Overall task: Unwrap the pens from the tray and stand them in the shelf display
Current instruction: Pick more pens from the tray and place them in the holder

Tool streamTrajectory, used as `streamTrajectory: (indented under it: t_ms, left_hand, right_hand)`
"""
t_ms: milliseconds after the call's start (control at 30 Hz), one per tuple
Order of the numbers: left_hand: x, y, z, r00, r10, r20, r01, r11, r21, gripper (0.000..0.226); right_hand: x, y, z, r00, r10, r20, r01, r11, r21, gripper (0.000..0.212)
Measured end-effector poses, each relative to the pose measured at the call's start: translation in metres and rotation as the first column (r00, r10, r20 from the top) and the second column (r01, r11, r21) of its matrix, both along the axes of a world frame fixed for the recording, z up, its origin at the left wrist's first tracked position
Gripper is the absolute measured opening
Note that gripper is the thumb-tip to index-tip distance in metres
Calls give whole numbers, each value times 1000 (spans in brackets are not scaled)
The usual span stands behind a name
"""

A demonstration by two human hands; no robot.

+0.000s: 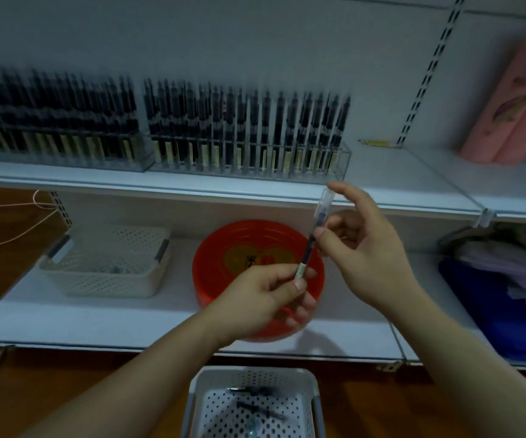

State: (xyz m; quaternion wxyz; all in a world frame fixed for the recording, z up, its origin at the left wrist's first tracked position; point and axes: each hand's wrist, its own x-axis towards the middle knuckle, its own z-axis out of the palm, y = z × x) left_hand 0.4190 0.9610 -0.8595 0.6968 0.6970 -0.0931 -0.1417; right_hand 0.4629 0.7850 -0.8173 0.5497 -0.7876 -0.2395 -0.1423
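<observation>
A dark pen in a clear wrapper [314,235] is held slanted above the red bowl. My left hand [268,298] pinches its lower, labelled end. My right hand [362,245] pinches the wrapper near the pen's middle, with the index finger raised by the wrapper's top. Below, a white perforated tray [255,403] holds a few dark pens [255,409]. On the upper shelf, clear display racks [249,162] hold rows of upright dark pens; the right end of the rack is by my right hand.
A red round bowl [223,257] sits on the lower shelf under my hands. A beige perforated basket [107,263] stands to its left. Pink cases [508,99] lean at the upper right. Blue and lilac cloth [501,295] lies at the lower right.
</observation>
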Motion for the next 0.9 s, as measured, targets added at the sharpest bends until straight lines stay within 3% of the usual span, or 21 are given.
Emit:
streamTrajectory:
  t_ms: [67,133,200,333,467,600,900]
  left_hand:
    - [9,-1,15,973,109,203,-138,981,133,20]
    - [19,0,33,863,223,453,-369,891,265,18]
    - [30,2,54,728,284,624,-556,778,294,19]
    - [51,2,92,514,179,839,-739,590,326,31]
    - [70,5,99,414,87,906,-835,433,340,39]
    - [78,9,93,470,52,881,-836,347,425,47]
    - [83,12,86,407,-10,913,-869,304,391,34]
  right_hand:
    - [9,1,19,994,-42,96,40,999,28,56]
    - [21,-1,42,972,-115,204,104,992,66,55]
    - [33,-3,68,936,-196,293,170,979,112,54]
    - [56,2,111,863,-309,400,263,950,166,50]
    - [75,18,128,837,-328,438,310,944,115,50]
    - [83,30,126,849,-293,439,335,942,-20,52]
    - [92,40,111,889,-182,420,312,912,-265,53]
